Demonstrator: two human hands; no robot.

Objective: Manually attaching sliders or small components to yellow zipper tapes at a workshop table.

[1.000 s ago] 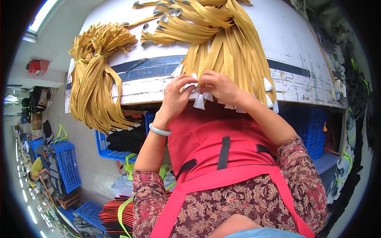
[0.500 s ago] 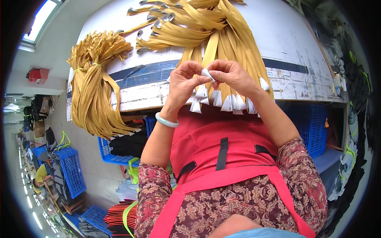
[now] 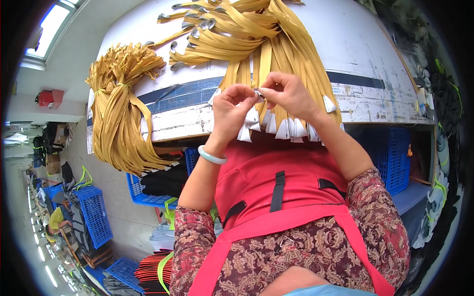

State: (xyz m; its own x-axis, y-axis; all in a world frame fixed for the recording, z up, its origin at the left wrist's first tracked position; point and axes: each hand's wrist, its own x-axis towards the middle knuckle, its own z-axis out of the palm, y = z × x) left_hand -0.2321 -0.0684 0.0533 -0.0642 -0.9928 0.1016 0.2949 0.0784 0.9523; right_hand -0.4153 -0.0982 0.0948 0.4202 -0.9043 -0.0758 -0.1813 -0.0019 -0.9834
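My left hand (image 3: pixel 231 109) and my right hand (image 3: pixel 290 97) meet above the table's near edge. Thumb and fingertips of both are closed in a pinch on a small white tab (image 3: pixel 258 93), mostly hidden by the fingers. Right behind them lies a bundle of golden-yellow flat straps (image 3: pixel 291 64), fanned toward me. Several of its near ends carry folded white tabs (image 3: pixel 284 129) that hang over the edge. Whether the pinched tab is joined to a strap cannot be made out. Toward the far left, other strap ends bear grey, rounded tips (image 3: pixel 211 23).
A second, tied bundle of yellow straps (image 3: pixel 121 113) droops over the left edge of the white table (image 3: pixel 365 54). Below the table sit a blue crate with dark cloth (image 3: pixel 148 195) and another blue crate (image 3: pixel 392 160). More blue crates (image 3: pixel 94 212) stand on the floor at left.
The white tab, plainly seen between my fingers before, is now mostly covered by them. My left fingers have shifted slightly; both hands remain pinched together.
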